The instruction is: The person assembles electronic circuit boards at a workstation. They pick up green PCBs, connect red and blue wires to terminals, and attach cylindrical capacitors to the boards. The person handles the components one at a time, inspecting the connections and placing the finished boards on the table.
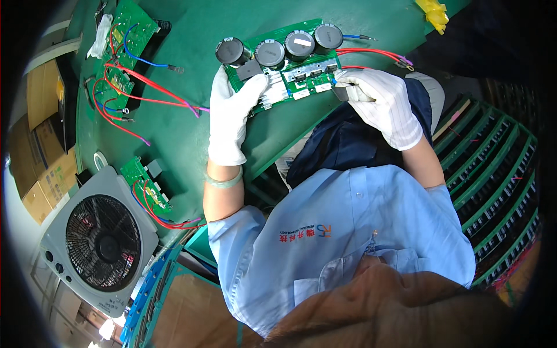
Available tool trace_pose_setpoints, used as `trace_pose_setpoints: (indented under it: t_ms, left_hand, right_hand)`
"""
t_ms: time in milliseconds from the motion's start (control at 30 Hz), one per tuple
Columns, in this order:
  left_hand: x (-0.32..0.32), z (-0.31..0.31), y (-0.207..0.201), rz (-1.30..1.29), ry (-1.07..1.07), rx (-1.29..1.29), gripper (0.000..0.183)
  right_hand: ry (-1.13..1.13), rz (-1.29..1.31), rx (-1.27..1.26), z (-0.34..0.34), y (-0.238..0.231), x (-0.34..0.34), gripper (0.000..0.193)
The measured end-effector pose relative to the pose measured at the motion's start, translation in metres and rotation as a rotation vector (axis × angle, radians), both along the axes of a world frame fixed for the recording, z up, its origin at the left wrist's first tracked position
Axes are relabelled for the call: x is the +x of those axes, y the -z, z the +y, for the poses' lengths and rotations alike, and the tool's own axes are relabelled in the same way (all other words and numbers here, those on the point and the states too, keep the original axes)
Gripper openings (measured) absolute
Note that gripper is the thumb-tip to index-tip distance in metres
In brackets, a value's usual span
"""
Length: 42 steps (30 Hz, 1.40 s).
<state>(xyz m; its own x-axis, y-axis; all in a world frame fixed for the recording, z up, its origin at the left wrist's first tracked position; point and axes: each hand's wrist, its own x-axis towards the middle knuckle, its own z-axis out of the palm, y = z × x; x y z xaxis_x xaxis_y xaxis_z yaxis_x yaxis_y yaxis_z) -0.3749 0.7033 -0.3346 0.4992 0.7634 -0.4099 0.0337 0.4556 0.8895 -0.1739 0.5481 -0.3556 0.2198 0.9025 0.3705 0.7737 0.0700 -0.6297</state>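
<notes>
A green circuit board (316, 60) with a row of several black round capacitors (270, 54) is tilted up above the bench's near edge. My left hand (235, 113), in a white glove, grips its left end, the thumb pressing over the silvery strip along the near side. At the board's right end, my gloved right hand (386, 104) is closed in a pinch on a small dark flat piece (340, 91). That piece is partly covered by the fingers, and its kind cannot be made out. Red wires (374, 52) and a blue wire (355, 37) run off the board's right side.
More wired circuit boards (130, 35) lie on the green bench (185, 87) at the left, with another board (145, 182) nearer. A grey fan (107, 243) stands at lower left. Something yellow (433, 14) lies far right. A green slotted rack (493, 174) stands at right.
</notes>
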Motion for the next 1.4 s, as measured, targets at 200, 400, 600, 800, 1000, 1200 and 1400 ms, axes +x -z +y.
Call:
trace_pose_setpoints:
  t_ms: [200,400,600,800,1000,1200,1400]
  left_hand:
    - [0.001,-0.004,-0.002,-0.021,-0.007,0.001,0.062]
    - [-0.002,-0.004,0.003,0.003,-0.007,0.021,0.066]
    - [-0.003,-0.003,0.005,-0.011,0.004,0.005,0.064]
    - [-0.002,-0.001,0.003,0.012,-0.010,-0.018,0.061]
    - [-0.006,0.000,0.010,0.049,-0.004,0.029,0.069]
    - [-0.010,0.001,0.016,0.055,0.040,0.032,0.055]
    - [-0.006,-0.003,0.013,0.075,0.026,0.104,0.054]
  right_hand:
    - [-0.069,-0.001,0.044,0.002,0.006,0.004,0.014]
    - [-0.067,0.068,0.080,0.007,0.013,0.002,0.009]
    - [-0.064,0.069,0.036,0.006,0.011,0.003,0.012]
    - [0.074,0.261,-0.069,0.003,0.009,0.005,0.020]
    - [0.015,0.242,-0.076,0.002,0.010,0.010,0.011]
    - [0.094,0.513,-0.129,0.003,0.017,0.011,0.015]
    - [0.125,0.606,-0.176,0.007,0.010,0.010,0.018]
